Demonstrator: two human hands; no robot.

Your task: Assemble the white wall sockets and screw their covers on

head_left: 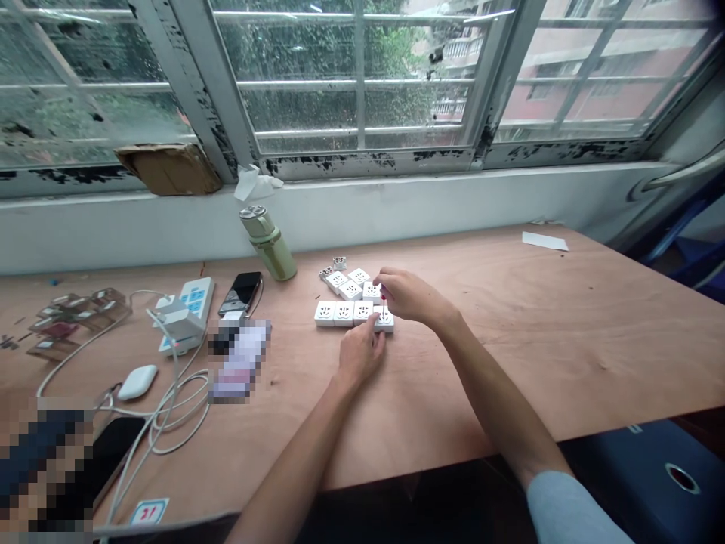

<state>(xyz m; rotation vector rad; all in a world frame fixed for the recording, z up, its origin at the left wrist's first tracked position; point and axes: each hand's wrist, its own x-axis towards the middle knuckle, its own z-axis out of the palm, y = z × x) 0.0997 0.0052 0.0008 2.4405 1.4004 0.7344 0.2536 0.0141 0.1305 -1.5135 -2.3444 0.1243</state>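
Note:
White power sockets (343,313) stand side by side in a short row on the wooden table. My left hand (361,351) is at the front of the row, with fingers closed against the right-end socket (386,323). Above that socket, my right hand (411,295) grips a screwdriver (384,304) whose thin shaft points down onto the socket's face. The handle is mostly hidden in my fingers; a bit of red shows. Behind the row lie several more white sockets (351,290), and small metal-and-white parts (339,263) sit beyond them.
A green thermos (273,253) stands by the wall. To the left are a phone (241,293), a power strip (197,298) with chargers, looped white cables (170,408), a white earbud case (137,382) and wooden pieces (79,313). A paper slip (544,241) lies far right.

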